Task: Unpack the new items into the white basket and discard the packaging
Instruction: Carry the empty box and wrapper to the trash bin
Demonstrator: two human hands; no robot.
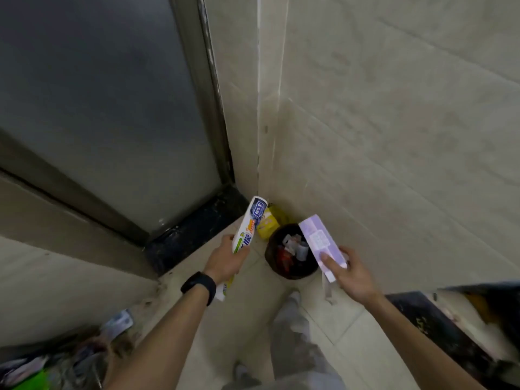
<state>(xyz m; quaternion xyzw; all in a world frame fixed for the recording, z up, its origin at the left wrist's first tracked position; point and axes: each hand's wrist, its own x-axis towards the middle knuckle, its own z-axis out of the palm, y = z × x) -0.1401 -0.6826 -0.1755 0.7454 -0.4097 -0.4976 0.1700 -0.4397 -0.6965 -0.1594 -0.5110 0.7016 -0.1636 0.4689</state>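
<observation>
My left hand (225, 258) grips a long white carton (249, 226) with blue and orange print, held tilted up toward the room's corner. My right hand (347, 273) holds a flat lilac box (320, 243) with a white label, its far end hanging over a dark round waste bin (289, 270). The bin stands on the floor in the corner and holds crumpled wrappers and scraps. The white basket is not in view.
A yellow packet (267, 225) lies on the floor behind the bin. A glass door with a dark sill (194, 235) is to the left, tiled walls to the right. My leg (292, 330) stands below; clutter sits at bottom left, a dark counter edge (439, 327) at right.
</observation>
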